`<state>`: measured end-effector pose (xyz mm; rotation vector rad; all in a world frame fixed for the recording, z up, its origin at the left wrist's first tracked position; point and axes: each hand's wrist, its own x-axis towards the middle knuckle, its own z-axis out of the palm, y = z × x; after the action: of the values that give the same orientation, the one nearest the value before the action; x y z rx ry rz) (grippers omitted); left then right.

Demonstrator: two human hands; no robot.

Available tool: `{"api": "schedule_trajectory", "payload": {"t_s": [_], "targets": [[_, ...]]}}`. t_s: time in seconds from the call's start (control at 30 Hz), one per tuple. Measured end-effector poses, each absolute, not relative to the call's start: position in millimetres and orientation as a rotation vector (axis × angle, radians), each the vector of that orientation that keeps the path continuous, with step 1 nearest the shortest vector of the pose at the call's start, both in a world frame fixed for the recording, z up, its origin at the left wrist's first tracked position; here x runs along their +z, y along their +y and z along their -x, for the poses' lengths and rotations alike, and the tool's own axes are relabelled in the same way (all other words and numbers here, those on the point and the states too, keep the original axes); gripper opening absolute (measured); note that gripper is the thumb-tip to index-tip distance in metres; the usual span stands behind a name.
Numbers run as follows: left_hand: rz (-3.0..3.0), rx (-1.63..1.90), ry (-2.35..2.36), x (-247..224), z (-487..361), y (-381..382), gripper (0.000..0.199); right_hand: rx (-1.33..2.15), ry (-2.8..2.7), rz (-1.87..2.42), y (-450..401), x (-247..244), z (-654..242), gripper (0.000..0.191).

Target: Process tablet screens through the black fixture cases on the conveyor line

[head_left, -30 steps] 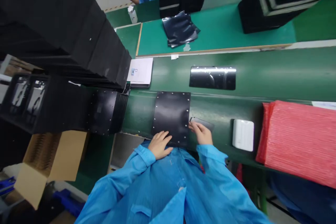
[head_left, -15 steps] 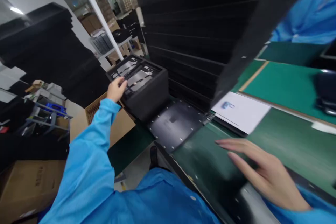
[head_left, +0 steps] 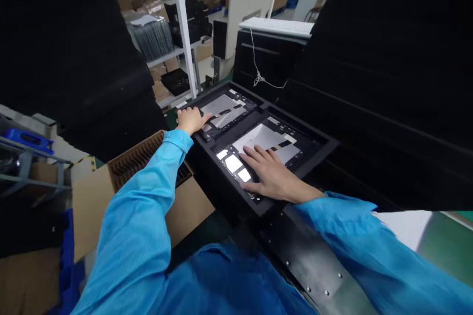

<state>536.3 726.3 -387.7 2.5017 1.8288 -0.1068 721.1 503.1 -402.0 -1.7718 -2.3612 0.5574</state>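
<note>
Near panel (head_left: 260, 137) (silver-backed, tablet-type by appearance), ctr of frame, recessed in 1 of 2 pockets of a black tray (head_left: 327, 147). Long axis seems to run upper right to lower left; perspective makes this approx. R hand (head_left: 271, 174) is the nearer of the 2, directly over the panel: palm down, fingers fanned apart and pointing to upper left, nothing seen in its grasp. From it, the dark ribbon (head_left: 283, 146) lies toward upper right; bright patches (head_left: 233, 163) show beside forefinger & thumb, toward lower left. L hand (head_left: 190, 120), left of ctr, is at the tray's outer edge next to the far panel (head_left: 221, 107), fingers bent, thumb toward that panel; whether it grips the edge can't be told.

Obscured: panel area beneath R palm; fingertip contact, R hand, uncertain; undersides of L fingers. Studded black sheet (head_left: 295, 256), lower right of ctr, partly covered by R sleeve (head_left: 351, 226). Carton (head_left: 92, 202) w/ slotted dividers, lower left, partly behind L sleeve (head_left: 140, 206); slot contents too dark to read. Black stack (head_left: 406, 83) (right) and dark stack (head_left: 74, 34) (upper left) cut off by frame edges; layers hard to separate.
</note>
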Motion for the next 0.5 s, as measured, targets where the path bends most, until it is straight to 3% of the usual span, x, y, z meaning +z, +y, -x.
{"api": "schedule_trajectory", "payload": {"t_s": [0.33,0.5], "targets": [[-2.12,0.361,1.534,-397,-514,764,0.052,0.589,-2.377,1.753,507,-400,-709,0.064],[-2.004,0.434,1.524,-404,-512,772,0.039,0.385,-2.432,1.76,502,-390,-700,0.062]]}}
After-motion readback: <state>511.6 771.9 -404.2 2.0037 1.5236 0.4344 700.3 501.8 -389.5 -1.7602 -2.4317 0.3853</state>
